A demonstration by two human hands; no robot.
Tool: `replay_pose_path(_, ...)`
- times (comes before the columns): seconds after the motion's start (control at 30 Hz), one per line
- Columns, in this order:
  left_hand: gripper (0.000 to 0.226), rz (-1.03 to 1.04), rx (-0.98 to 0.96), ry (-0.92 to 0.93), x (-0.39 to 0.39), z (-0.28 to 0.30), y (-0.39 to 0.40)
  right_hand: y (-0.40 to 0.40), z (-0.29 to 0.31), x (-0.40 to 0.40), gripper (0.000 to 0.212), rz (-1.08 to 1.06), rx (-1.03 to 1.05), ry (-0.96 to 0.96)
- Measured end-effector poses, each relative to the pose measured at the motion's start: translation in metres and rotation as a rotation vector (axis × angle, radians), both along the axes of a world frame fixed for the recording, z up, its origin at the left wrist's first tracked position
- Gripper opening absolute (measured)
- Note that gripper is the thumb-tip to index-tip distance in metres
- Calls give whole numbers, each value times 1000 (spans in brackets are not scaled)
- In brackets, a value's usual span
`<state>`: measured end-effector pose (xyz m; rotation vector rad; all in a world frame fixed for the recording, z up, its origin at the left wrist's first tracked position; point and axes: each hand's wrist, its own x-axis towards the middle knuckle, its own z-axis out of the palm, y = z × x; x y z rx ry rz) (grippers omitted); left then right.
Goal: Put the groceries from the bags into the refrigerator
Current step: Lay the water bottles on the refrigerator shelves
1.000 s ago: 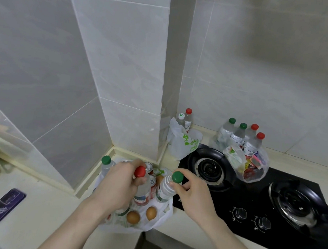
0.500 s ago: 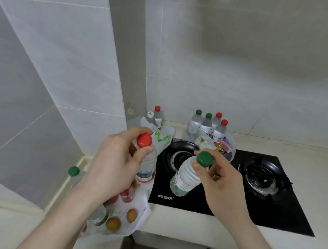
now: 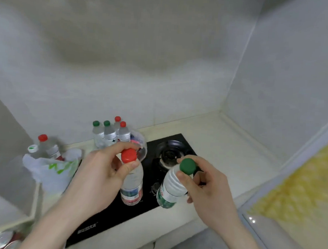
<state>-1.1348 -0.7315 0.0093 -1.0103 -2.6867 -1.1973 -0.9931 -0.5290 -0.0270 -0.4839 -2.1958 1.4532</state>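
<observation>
- Black gas hob (image 3: 148,204) fills the counter, under both hands.
- White bag (image 3: 52,168) at the left holds two bottles.
- Left hand (image 3: 98,178) pinches the red-capped bottle (image 3: 132,185) by its neck.
- Right hand (image 3: 207,186), apart from it, grips the green-capped bottle (image 3: 170,190), tilted.

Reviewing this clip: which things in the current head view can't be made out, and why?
- Refrigerator: not in the head view at all.
- White bag: motion blur smears its green print; its contents beyond two bottle tops are hidden.
- Red-capped bottle and green-capped bottle: label text too blurred to read.
- Bottom-left items: cut off by the frame edge.
</observation>
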Motion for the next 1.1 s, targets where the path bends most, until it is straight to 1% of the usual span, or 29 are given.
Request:
replay_pose_path(0.17,23,-187,-14,-10,31,7,116,81,11,71,20,-197,-69,24)
replay_pose_path(0.33,24,-368,20,-63,83,9,228,157,9,147,22,-368,-24,-17)
replay_pose_path(0.5,22,-601,33,-89,153,1,336,209,7,237,22,-594,-7,-20)
replay_pose_path(0.67,22,-885,48,-166,231,-9,429,234,4,330,21,-873,-15,-11)
replay_pose_path(0.9,36,-1312,53,-260,355,-21,536,246,1,443,24,-1292,1,-1)
replay_pose_path(1.03,33,-1499,54,-286,426,-22,588,254,4,491,24,-1538,23,65)
replay_pose_path(1.1,30,-1592,57,-307,458,-21,613,261,3,512,23,-1657,49,64)
